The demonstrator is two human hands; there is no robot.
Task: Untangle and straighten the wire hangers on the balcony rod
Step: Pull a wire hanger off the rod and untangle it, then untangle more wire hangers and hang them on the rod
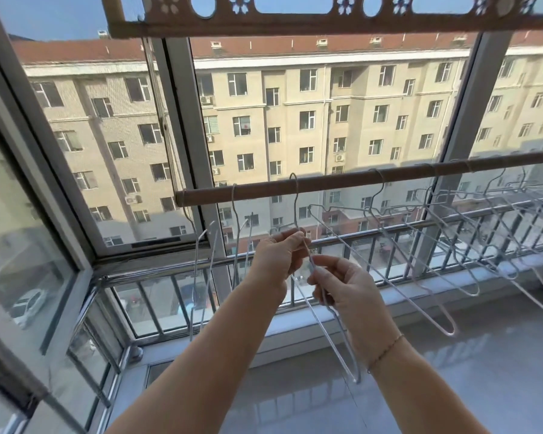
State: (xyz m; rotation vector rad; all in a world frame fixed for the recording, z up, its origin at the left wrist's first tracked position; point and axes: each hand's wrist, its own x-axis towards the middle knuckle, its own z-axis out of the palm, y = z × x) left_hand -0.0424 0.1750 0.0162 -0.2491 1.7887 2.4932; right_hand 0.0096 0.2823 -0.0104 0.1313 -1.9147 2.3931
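1. Pinching one wire hanger (342, 355) with both hands, as seen from the head camera. Left hand (278, 258) curled round the neck. Right hand (342, 286) closed thumb-to-forefinger on the wire just below, at 5 o'clock from the left.
2. Hooked over the wooden rod (358, 178) at 12 o'clock from the left hand. Long axis running from that hook down to a narrow lower end at 5 o'clock, past the right wrist and toward the person.
3. Judging the relation that matters: frame hanging edge-on below both grips, left hand nearer the hook, right hand nearer the frame. Probably calls for steadying the neck with the left and turning the frame with the right until square to the rod.
4. Counting: two hands, one rod, one held hanger. Two more hangers (208, 277) hanging apart from it at 9 o'clock, near the rod's end.
5. Also a tangled cluster (470, 233) at 3 o'clock along the rod, perhaps four or five, overlapped too heavily for a sure count. Not yet sorted, so seemingly well short of done.
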